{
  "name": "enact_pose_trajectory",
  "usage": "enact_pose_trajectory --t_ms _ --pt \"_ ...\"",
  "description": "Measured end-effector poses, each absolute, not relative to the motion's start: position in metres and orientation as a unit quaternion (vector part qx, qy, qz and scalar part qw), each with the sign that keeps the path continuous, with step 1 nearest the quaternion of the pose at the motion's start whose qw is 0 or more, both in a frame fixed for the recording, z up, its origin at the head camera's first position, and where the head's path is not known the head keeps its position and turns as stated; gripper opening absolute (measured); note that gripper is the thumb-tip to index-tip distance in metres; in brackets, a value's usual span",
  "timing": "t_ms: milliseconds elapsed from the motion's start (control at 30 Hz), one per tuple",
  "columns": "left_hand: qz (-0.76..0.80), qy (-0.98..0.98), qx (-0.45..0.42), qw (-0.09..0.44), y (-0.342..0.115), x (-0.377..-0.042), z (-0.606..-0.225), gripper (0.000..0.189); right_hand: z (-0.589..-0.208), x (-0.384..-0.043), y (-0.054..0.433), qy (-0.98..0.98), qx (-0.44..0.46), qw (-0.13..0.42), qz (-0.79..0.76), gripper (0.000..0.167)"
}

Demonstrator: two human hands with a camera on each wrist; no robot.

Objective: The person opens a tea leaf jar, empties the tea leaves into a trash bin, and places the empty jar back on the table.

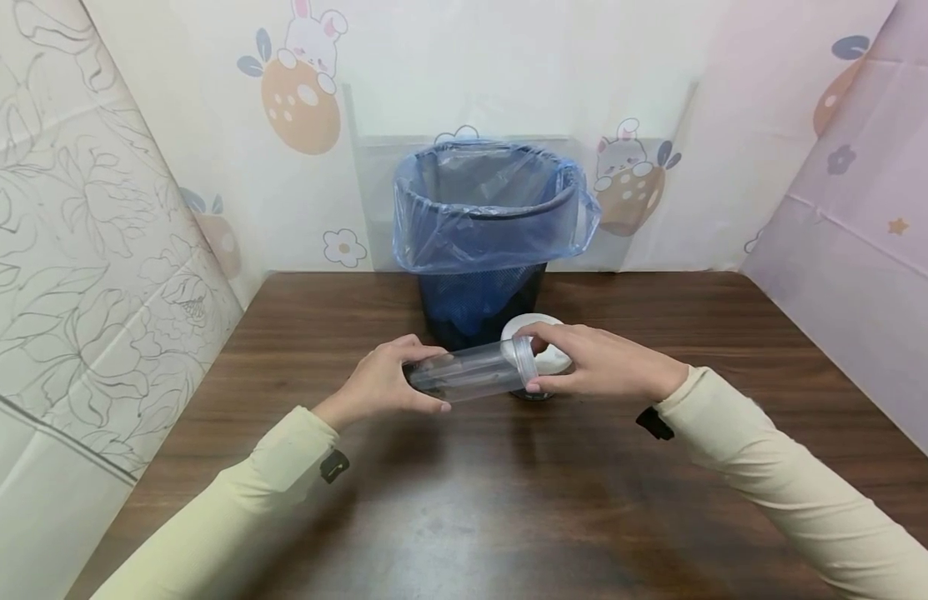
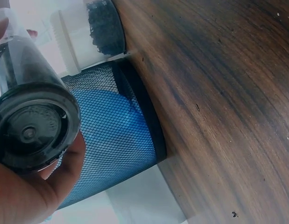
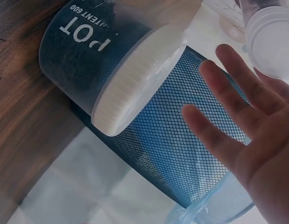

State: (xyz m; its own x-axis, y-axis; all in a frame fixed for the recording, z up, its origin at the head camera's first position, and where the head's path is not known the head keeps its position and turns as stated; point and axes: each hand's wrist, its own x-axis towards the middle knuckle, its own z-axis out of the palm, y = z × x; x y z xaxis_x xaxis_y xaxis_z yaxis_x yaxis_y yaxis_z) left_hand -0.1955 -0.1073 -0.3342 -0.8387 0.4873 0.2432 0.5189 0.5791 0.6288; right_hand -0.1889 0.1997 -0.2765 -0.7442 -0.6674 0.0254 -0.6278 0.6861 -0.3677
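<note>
A clear plastic jar [image 1: 467,372] lies tilted sideways in the air over the table, between both hands. My left hand [image 1: 384,375] grips it around its base end, and some dark stuff shows inside near that base [image 2: 34,130]. At the other end, my right hand [image 1: 602,364] has thumb and forefinger on opposite edges of the clear lid [image 1: 524,362]. The other fingers [image 3: 228,98] of that hand are spread away from the lid in the right wrist view. Just behind stands a second jar [image 3: 88,51] with dark contents, white print and a white ribbed lid [image 3: 139,79].
A black mesh waste bin [image 1: 482,304] lined with a blue plastic bag [image 1: 486,237] stands at the back of the brown wooden table [image 1: 448,517], close behind the jars. Patterned cloth [image 1: 201,100] hangs around the back and sides.
</note>
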Motion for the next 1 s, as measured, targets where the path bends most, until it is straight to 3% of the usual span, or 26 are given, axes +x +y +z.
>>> enact_pose_trajectory --t_ms 233,533,700,867,1000 --pt "-0.362 -0.889 -0.279 0.023 -0.1076 -0.1963 -0.3352 0.061 -0.2779 -0.1879 0.1973 0.911 -0.363 0.042 -0.194 0.068" --pt "-0.361 -0.890 -0.277 0.024 -0.1098 -0.1955 -0.3352 0.062 -0.2787 -0.1892 0.1967 0.909 -0.355 0.064 -0.208 0.045" --pt "-0.354 -0.894 -0.274 0.027 -0.1103 -0.1960 -0.3361 0.061 -0.2779 -0.1896 0.1964 0.903 -0.361 0.069 -0.224 0.051" --pt "-0.350 -0.896 -0.272 0.026 -0.1105 -0.1967 -0.3379 0.061 -0.2793 -0.1914 0.1936 0.889 -0.397 0.031 -0.228 0.054" --pt "-0.355 -0.893 -0.276 0.024 -0.1106 -0.1963 -0.3384 0.061 -0.2818 -0.1916 0.1930 0.881 -0.417 0.005 -0.222 0.067"
